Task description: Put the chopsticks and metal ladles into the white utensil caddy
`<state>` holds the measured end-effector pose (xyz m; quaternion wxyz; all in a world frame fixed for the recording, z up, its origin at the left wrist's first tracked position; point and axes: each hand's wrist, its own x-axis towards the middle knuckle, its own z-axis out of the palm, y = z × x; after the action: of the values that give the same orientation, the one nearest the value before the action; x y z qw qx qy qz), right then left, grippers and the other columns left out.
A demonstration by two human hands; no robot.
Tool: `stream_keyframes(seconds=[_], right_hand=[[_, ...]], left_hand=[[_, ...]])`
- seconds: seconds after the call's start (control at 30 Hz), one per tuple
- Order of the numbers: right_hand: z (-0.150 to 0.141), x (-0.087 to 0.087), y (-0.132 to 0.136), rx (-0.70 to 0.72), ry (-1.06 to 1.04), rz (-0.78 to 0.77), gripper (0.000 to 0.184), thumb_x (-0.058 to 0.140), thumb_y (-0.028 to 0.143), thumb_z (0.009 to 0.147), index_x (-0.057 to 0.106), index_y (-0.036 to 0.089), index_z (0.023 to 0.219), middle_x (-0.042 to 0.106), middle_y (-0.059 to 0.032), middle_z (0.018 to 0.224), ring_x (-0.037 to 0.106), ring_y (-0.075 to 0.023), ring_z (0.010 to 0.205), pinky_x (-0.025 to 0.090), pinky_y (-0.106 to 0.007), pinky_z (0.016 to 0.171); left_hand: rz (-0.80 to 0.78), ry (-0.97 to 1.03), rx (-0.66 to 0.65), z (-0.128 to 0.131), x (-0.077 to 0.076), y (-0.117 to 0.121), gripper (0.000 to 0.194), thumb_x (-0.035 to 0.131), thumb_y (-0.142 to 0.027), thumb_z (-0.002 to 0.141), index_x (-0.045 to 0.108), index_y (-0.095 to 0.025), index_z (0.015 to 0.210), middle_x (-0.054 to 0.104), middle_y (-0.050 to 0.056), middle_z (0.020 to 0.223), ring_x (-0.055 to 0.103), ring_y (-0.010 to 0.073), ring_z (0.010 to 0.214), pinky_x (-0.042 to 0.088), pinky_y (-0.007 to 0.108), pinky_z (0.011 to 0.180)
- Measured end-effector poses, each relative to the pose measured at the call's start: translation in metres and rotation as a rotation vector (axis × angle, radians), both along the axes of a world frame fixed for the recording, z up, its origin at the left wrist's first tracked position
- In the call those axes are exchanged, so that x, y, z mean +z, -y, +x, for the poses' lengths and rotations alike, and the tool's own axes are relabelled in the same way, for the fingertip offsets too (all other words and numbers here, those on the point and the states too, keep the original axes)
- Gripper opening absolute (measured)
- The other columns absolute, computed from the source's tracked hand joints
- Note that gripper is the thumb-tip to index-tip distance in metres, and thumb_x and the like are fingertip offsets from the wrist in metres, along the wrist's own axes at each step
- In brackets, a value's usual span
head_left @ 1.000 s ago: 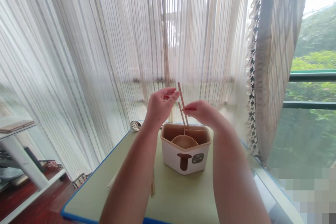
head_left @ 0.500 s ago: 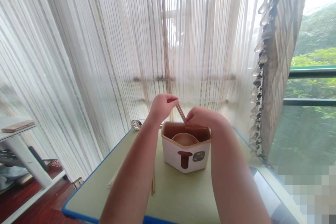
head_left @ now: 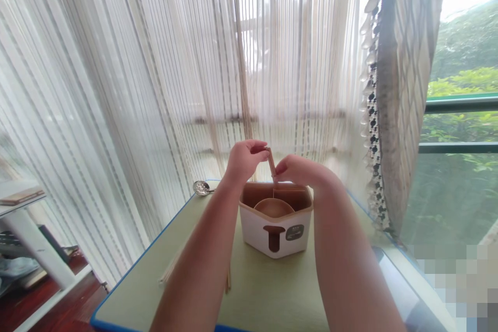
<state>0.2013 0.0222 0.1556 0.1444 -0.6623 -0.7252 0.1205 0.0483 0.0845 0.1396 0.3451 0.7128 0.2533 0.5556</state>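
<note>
My left hand (head_left: 247, 158) pinches the upper end of a pair of wooden chopsticks (head_left: 271, 161) above the back of a white holder box (head_left: 254, 225). Lower down on the same chopsticks, the fingers of my right hand (head_left: 298, 170) are closed. The sticks stand nearly upright, and their lower ends are partly hidden by my right fingers. The box has a brown, divided inside with a rounded brown part (head_left: 274, 207) and a T-shaped opening in front. More chopsticks (head_left: 229, 277) lie on the table, partly behind my left forearm.
The pale green table (head_left: 268, 295) has a blue edge. A slotted metal ladle (head_left: 201, 188) lies at its back left, and thin pale sticks (head_left: 169, 270) are left of my forearm. Something flat and dark (head_left: 392, 275) rests on the right. Sheer curtains (head_left: 171, 62) hang behind.
The chopsticks have swung from slanted to nearly upright, and my left hand has shifted slightly right. Both hands keep their grip. The view has turned a little.
</note>
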Motion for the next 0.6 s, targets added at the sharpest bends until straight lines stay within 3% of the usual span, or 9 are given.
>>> stream_keyframes(seconds=[0.13,0.3,0.43,0.6], right_hand=[[0.0001,0.0002,0.0005,0.031,-0.060,0.056,0.019,0.057,0.032,0.070,0.070,0.022,0.079,0.053,0.0021,0.058,0.039,-0.0076,0.050,0.032,-0.022,0.049],[0.0002,-0.0015,-0.0015,0.030,-0.014,-0.028,0.017,0.059,0.030,0.067,0.070,0.023,0.077,0.060,0.0005,0.064,0.048,-0.0103,0.055,0.035,-0.023,0.050],[-0.0013,0.0024,0.0031,0.017,0.024,-0.046,0.018,0.059,0.031,0.067,0.070,0.023,0.079,0.063,-0.0008,0.068,0.051,-0.0113,0.057,0.035,-0.023,0.051],[0.0018,0.0064,0.0071,-0.019,0.012,0.013,0.029,0.057,0.033,0.071,0.067,0.025,0.097,0.066,-0.0029,0.082,0.056,-0.0128,0.064,0.038,-0.023,0.054]], left_hand=[[0.013,0.058,-0.026,0.0074,0.0013,0.0036,0.026,0.069,-0.024,0.065,0.067,-0.013,0.089,0.069,0.006,0.078,0.064,0.0157,0.073,0.055,0.033,0.068],[-0.041,0.000,-0.042,0.0061,0.0010,0.0019,0.025,0.069,-0.021,0.064,0.066,-0.013,0.086,0.068,0.007,0.079,0.063,0.0155,0.072,0.054,0.028,0.060],[-0.042,-0.040,-0.045,0.0022,0.0010,-0.0008,0.039,0.070,-0.018,0.063,0.061,-0.014,0.101,0.066,0.006,0.077,0.061,0.0134,0.068,0.053,0.028,0.059],[-0.047,-0.105,-0.024,0.0032,-0.0010,-0.0021,0.042,0.072,-0.020,0.062,0.059,-0.014,0.102,0.065,0.008,0.085,0.061,0.0144,0.069,0.052,0.028,0.059]])
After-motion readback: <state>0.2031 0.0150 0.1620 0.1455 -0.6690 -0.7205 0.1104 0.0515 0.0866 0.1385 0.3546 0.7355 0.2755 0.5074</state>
